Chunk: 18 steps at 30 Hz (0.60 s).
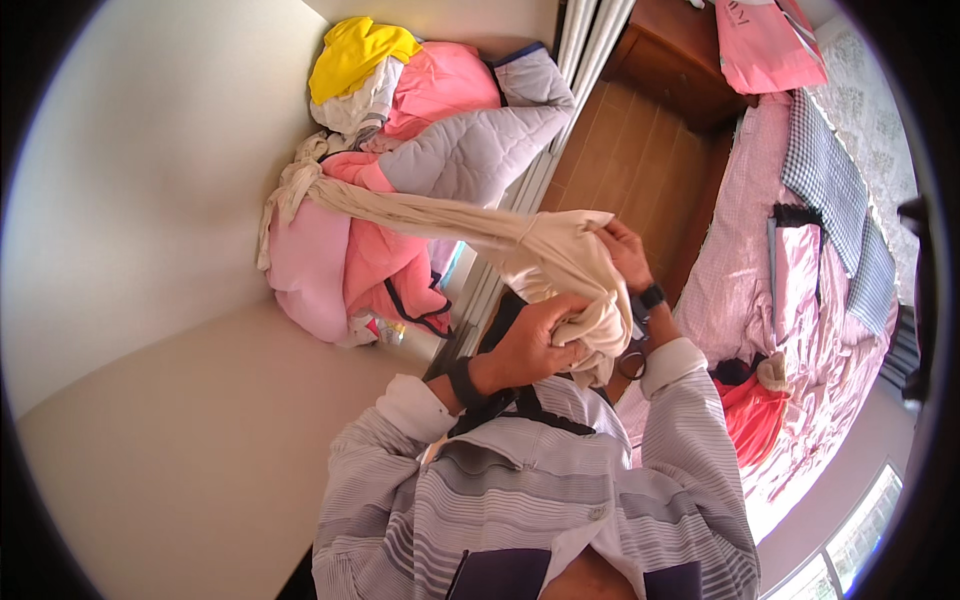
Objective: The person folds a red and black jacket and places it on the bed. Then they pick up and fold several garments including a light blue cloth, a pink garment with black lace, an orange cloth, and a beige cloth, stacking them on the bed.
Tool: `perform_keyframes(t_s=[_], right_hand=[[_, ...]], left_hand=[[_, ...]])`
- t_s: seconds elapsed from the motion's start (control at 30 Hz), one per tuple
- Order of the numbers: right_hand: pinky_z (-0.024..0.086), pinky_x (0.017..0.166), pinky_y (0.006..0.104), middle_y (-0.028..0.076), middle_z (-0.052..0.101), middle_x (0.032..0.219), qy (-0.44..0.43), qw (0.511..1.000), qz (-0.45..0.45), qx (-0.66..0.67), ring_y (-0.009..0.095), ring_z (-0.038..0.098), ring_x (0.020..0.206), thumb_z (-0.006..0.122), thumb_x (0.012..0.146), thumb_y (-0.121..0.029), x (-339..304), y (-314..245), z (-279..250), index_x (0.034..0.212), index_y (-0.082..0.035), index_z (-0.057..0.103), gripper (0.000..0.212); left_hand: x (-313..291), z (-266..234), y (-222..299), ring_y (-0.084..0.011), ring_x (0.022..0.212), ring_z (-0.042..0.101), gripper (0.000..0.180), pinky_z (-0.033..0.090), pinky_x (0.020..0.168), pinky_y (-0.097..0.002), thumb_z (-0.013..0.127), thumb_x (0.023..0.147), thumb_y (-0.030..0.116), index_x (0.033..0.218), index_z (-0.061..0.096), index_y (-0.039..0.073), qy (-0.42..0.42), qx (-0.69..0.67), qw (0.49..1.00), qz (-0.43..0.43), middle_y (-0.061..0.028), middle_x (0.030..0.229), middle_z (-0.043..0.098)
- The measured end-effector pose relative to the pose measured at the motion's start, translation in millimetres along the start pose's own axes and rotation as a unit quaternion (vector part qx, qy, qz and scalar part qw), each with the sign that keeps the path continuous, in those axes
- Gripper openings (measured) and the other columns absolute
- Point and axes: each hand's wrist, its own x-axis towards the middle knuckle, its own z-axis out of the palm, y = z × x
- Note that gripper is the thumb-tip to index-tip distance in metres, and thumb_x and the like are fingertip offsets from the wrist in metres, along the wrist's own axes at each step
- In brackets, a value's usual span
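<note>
Both my hands grip a long cream cloth (560, 245) in front of my chest. My left hand (535, 345) is closed round a bunched, hanging part of it. Higher up and to the right, my right hand (626, 258) pinches a folded edge. From my hands the cloth stretches left as a twisted strand to a heap in the wardrobe corner, where its far end lies draped. Pink bedding (310, 265) and a grey quilted piece (475, 155) make up that heap, with a yellow cloth (360, 55) and a white cloth (360, 105) on top.
Sliding-door tracks (545, 170) run between the heap and the wooden floor (610, 150). On the right is a bed with a pink sheet (720, 240), checked pillows (825, 185) and a red garment (752, 420). A pink bag (765, 50) stands on a brown cabinet (670, 60).
</note>
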Motion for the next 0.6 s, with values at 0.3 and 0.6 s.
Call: perform_keyframes(t_s=[0.3,0.6], right_hand=[[0.055,0.086,0.0306,0.011,0.07,0.112,0.067,0.963,-0.249,0.081,0.017,0.067,0.098,0.054,0.1,-0.007,-146,-87,-76,0.118,0.0,0.064,0.022],[0.05,0.092,0.0344,0.006,0.07,0.107,0.144,0.91,-0.384,-0.059,0.016,0.065,0.097,0.074,0.09,-0.016,-277,-66,-131,0.107,0.0,0.068,0.023]], left_hand=[[17,56,-63,-0.0206,0.128,0.051,0.1,0.039,0.11,-0.0336,0.088,0.076,0.021,0.155,0.027,0.005,-0.132,-0.191,0.969,-0.081,-0.0124,0.147,0.046],[99,104,-57,-0.0233,0.13,0.048,0.052,0.042,0.107,-0.0401,0.048,0.104,0.043,0.138,0.048,0.003,-0.039,-0.205,0.978,0.026,-0.0103,0.144,0.048]])
